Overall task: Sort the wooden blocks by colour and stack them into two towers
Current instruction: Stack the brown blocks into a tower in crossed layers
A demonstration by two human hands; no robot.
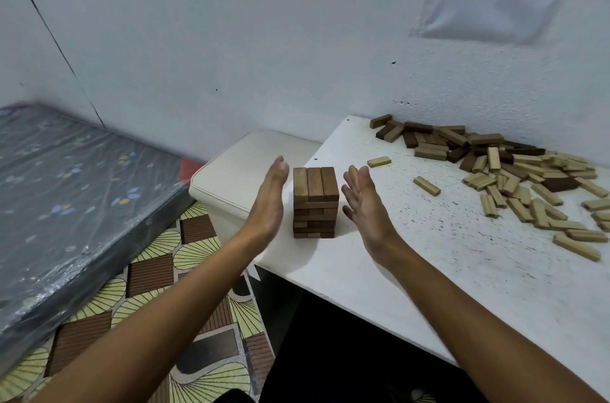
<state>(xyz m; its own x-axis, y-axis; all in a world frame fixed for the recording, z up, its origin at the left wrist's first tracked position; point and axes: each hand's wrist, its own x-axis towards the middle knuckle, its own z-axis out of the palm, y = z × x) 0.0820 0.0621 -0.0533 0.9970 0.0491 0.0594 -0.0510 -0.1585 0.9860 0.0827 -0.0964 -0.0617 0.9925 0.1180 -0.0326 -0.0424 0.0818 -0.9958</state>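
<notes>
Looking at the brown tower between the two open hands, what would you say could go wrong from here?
1. The brown tower stands close to the white table's left edge; an uneven squeeze by the left hand or right hand might tip it off.
2. Its lower layers look slightly uneven, so adding blocks may topple it.
3. Dark blocks remain mixed into the loose pile of light ones, so a wrong colour could get picked.

Bedroom, probably domestic: plastic-wrapped mattress [76, 191] on patterned vinyl floor [185, 270], white table [429, 270] against painted wall [231, 39].
</notes>
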